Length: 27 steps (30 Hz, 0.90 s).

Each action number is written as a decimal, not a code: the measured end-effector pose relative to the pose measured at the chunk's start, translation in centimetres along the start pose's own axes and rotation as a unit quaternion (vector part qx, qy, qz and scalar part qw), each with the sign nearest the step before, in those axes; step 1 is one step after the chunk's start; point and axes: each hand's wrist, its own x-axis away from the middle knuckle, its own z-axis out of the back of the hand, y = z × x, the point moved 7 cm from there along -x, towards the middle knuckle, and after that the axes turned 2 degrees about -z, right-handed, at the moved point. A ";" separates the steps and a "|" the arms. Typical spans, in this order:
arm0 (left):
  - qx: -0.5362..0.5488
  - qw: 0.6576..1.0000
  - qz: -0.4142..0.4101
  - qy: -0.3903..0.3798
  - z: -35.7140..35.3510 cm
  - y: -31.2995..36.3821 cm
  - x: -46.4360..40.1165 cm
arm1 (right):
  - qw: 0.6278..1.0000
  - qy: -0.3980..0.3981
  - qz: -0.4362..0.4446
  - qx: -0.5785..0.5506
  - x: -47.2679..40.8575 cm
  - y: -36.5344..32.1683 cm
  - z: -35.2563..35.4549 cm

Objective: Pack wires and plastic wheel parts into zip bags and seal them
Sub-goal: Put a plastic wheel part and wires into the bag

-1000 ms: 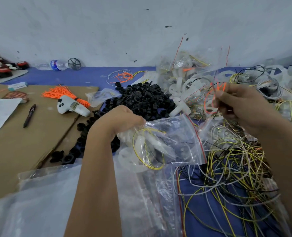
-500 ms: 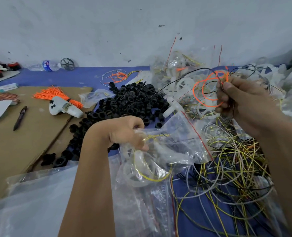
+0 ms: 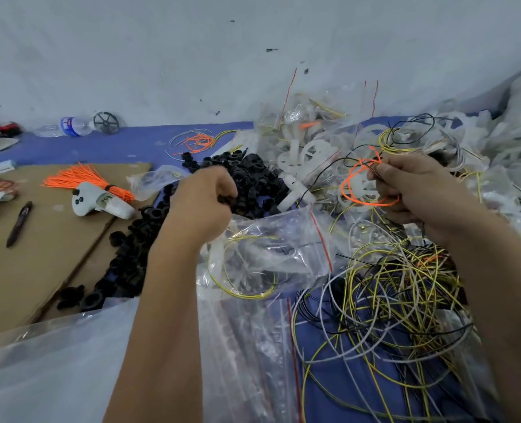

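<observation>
Far left edge of the surface: cardboard sheet [image 3: 30,254] is carrying a pen [image 3: 19,222], a white controller [image 3: 100,203] and an orange tie bundle [image 3: 79,178]; not task items.

Centre: my left hand [image 3: 202,206] is now reaching over the black parts pile [image 3: 222,190], fingers curled and pinching one black piece. A sec ago it was gripping the mouth of the zip bag [image 3: 271,254]; bag is now lying just beside that wrist, partly filled w/ a white wheel and yellow wire, red-strip mouth unsealed.

Right: my right hand [image 3: 414,193] is pinching an orange wire loop [image 3: 359,190] plus a black strand, lifted higher than before, above the loose wire tangle [image 3: 405,294].

Judgement: next contents are being collected; approx. mid-fill, sealing not yet due.
</observation>
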 end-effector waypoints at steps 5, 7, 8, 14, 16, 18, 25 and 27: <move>0.123 0.991 -0.004 0.053 -1.9 6.0 0.4 | 0.996 0.065 0.032 -0.055 0.1 -1.0 0.6; 0.065 0.997 -0.021 -0.019 -4.5 8.3 1.4 | 0.990 0.071 0.044 -0.115 0.1 -1.4 1.0; 0.023 0.998 -0.026 -0.052 -5.5 8.8 1.8 | 0.986 0.068 0.048 -0.144 0.2 -1.6 1.3; 0.051 0.986 0.031 -0.158 -3.8 5.9 1.4 | 0.971 -0.033 0.075 -0.224 0.8 -2.9 1.7; 0.140 0.973 0.051 -0.176 -1.9 4.2 1.6 | 0.980 -0.025 0.087 -0.178 0.9 -3.3 1.6; 0.194 0.963 0.064 -0.174 0.0 2.3 2.0 | 0.985 -0.021 0.098 -0.143 1.1 -3.7 1.3; 0.244 0.952 0.116 -0.143 1.3 -1.8 2.2 | 0.976 -0.090 0.116 -0.160 1.9 -4.9 0.5; 0.247 0.948 0.113 -0.168 0.4 -1.2 2.1 | 0.971 -0.103 0.126 -0.177 2.1 -5.3 0.4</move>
